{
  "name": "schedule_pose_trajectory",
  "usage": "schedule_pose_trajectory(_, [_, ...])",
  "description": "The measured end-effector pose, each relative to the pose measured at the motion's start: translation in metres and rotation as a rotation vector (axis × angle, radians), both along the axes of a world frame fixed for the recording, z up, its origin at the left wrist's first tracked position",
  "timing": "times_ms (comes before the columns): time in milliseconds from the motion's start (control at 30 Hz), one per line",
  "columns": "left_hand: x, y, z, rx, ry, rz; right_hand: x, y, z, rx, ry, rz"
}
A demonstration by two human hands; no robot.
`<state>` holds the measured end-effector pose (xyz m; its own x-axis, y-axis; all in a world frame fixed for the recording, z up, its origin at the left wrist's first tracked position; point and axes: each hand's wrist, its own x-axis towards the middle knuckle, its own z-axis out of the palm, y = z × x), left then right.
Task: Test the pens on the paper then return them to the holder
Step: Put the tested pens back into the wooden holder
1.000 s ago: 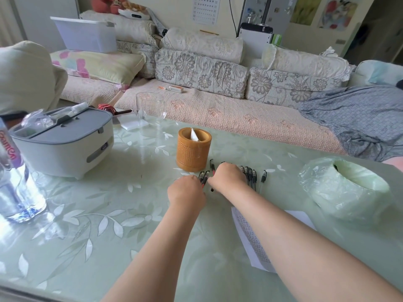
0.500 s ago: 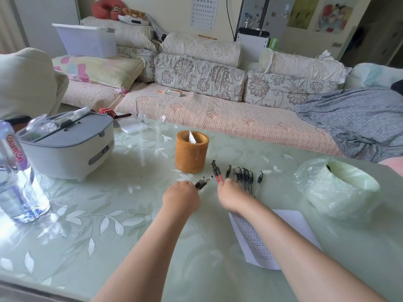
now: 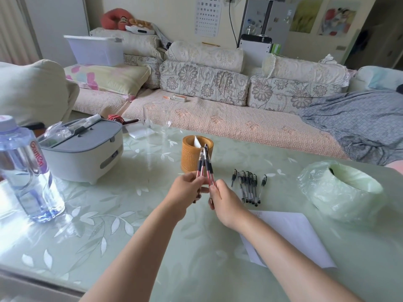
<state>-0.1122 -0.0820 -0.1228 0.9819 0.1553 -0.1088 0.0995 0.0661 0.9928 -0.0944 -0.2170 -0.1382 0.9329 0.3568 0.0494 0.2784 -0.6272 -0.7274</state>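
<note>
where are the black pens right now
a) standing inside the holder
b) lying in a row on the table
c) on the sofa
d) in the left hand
b: the black pens lie side by side on the table, to the right of the holder, while the left hand and right hand hold up only the red pens.

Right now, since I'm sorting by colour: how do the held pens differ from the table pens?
Held pens have reddish barrels; table pens look black. Held pens stand nearly upright, gripped by the left hand and right hand; table pens lie flat in a row. Both sets are outside the holder.
</note>
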Motion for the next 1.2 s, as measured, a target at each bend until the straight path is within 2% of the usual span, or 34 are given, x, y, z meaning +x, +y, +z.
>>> schedule_pose_trajectory(233, [0.001, -0.001, -0.007, -0.068, -0.037, -0.053, -0.002, -0.001, 0.007, -0.267, -0.238, 0.082])
schedule_pose_trajectory(400, [0.006, -0.001, -0.010, 0.047, -0.009, -0.060, 0.002, -0.004, 0.009, -0.475, -0.343, 0.146])
schedule_pose_trajectory(500, [0.008, 0.002, -0.007, 0.124, -0.005, -0.023, 0.009, -0.005, 0.017, -0.514, -0.308, 0.037])
schedule_pose_trajectory(567, [0.007, 0.005, -0.005, 0.185, -0.029, -0.028, 0.018, -0.003, 0.018, -0.281, -0.146, -0.071])
schedule_pose_trajectory(633, [0.007, 0.007, -0.006, 0.241, -0.065, -0.090, 0.022, 0.005, 0.023, 0.127, 0.065, -0.074])
schedule_pose_trajectory(667, [0.005, 0.006, -0.006, 0.278, -0.081, -0.127, 0.024, 0.009, 0.024, 0.295, 0.135, -0.053])
schedule_pose_trajectory(733, [0.005, 0.004, -0.008, 0.364, -0.103, -0.192, 0.027, 0.018, 0.023, 0.505, 0.181, -0.016])
schedule_pose_trajectory(933, [0.007, 0.010, -0.010, 0.517, -0.107, -0.246, 0.029, 0.034, 0.026, 0.708, 0.174, -0.063])
schedule_pose_trajectory(1033, [0.006, 0.030, -0.005, 0.706, -0.002, -0.259, 0.031, 0.031, 0.022, 0.660, 0.074, -0.042])
schedule_pose_trajectory(1100, [0.004, 0.045, 0.000, 0.817, 0.031, -0.139, 0.031, 0.029, 0.020, 0.619, 0.009, -0.025])
schedule_pose_trajectory(1200, [0.001, 0.047, 0.016, 0.662, -0.224, 0.085, 0.029, 0.030, 0.021, 0.608, 0.014, 0.031])
